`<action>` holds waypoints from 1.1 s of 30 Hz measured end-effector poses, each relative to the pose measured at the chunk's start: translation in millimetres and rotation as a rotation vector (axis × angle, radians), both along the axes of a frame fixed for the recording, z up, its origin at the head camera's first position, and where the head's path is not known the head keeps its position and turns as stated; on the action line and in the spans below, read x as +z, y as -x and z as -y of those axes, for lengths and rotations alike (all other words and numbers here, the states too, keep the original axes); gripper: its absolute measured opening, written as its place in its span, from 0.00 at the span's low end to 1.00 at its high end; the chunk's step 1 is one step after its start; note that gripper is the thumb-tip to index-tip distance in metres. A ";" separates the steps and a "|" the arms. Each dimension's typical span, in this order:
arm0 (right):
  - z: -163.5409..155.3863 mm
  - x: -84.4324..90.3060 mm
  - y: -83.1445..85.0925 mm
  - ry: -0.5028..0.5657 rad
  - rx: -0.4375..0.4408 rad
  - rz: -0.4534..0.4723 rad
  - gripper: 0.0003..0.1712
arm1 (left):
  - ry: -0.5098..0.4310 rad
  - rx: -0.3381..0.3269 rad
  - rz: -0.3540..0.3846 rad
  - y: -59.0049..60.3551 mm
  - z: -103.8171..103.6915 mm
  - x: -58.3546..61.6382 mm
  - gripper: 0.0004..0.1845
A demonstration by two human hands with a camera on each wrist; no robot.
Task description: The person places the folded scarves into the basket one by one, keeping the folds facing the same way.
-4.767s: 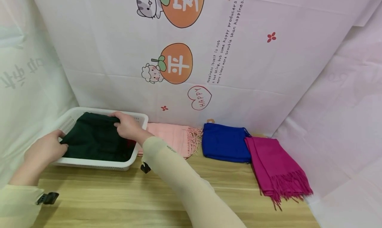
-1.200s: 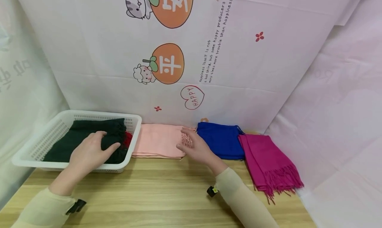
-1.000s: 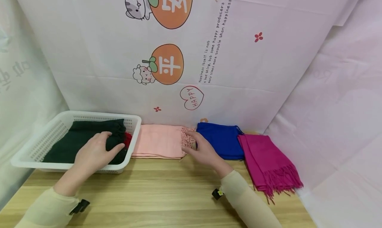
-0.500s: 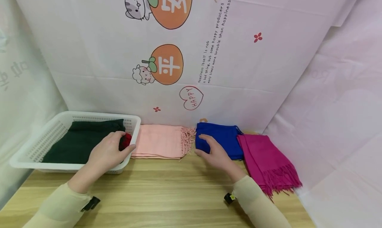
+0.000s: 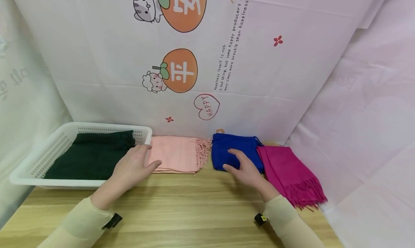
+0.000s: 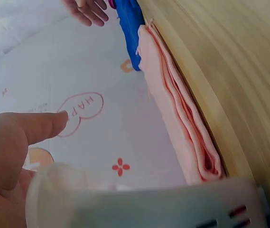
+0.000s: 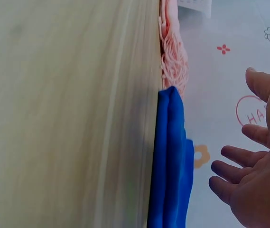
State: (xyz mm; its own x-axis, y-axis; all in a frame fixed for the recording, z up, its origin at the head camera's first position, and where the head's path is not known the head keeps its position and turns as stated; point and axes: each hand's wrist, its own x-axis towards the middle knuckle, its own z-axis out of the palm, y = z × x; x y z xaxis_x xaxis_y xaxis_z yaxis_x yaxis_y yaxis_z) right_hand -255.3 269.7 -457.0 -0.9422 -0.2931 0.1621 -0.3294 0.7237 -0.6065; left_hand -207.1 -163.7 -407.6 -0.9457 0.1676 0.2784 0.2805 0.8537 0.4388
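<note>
Basket in head view, pink scarf's folds wrist-side

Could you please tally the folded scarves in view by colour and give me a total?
Dark green scarf, in the white basket: 1
Pink scarf: 1
Blue scarf: 1
Magenta scarf: 1
Total: 4 scarves

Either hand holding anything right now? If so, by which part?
Nothing is held. The left hand is open between the white basket and pink scarf; the right hand is open above the blue scarf.
</note>
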 end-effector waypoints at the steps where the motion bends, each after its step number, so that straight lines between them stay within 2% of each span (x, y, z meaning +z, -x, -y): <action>1: -2.6 -0.4 -0.9 -0.004 -0.004 -0.001 0.47 | -0.003 -0.002 -0.007 0.2 -1.9 -0.6 0.37; 9: -25.1 -4.9 -6.4 -0.018 -0.036 -0.012 0.46 | -0.008 -0.061 -0.047 6.0 -21.0 -6.8 0.34; 23: -59.7 -8.9 -11.2 -0.057 -0.075 -0.040 0.47 | -0.042 -0.181 -0.013 7.7 -65.4 -11.3 0.35; 29: -72.6 -5.7 -16.8 -0.075 -0.117 -0.032 0.47 | -0.048 -0.238 -0.015 8.1 -87.0 -17.9 0.36; 33: -80.1 -5.3 -17.5 -0.071 -0.120 -0.039 0.47 | -0.064 -0.261 0.019 8.6 -102.0 -21.5 0.37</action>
